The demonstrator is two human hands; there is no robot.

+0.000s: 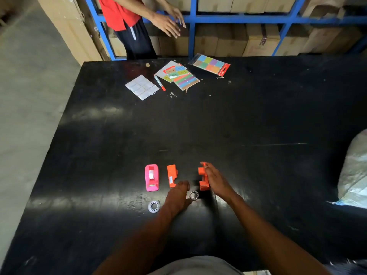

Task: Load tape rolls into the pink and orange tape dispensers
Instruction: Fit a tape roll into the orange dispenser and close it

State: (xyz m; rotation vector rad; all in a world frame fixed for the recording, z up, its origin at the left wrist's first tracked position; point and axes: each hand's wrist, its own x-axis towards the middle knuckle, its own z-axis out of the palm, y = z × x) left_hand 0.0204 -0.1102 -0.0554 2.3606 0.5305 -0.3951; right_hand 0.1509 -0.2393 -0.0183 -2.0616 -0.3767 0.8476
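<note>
The black desk (pixel 258 120) carries everything, with the work gathered near its near edge, a little left of centre, probably so both hands reach it without stretching.

The right hand (pixel 215 180) lies along the right flank of one orange dispenser half (pixel 203 178), fingers extended against it rather than wrapped; whether they pinch it cannot be told. That half seems to stand on its side, long axis running from near edge to far edge.

The left hand (pixel 178 193) rests on the desk with fingers curled down, just beside a tape roll (pixel 194 195); it seems to grip nothing.

The pink dispenser (pixel 152 177) stands upright further left, already holding tape, long axis near-to-far, cutter toward the near edge.

The other orange half (pixel 172 175) lies flat between pink and hand, aligned likewise.

A second tape roll (pixel 154 206) lies flat, nearest the near edge.
</note>
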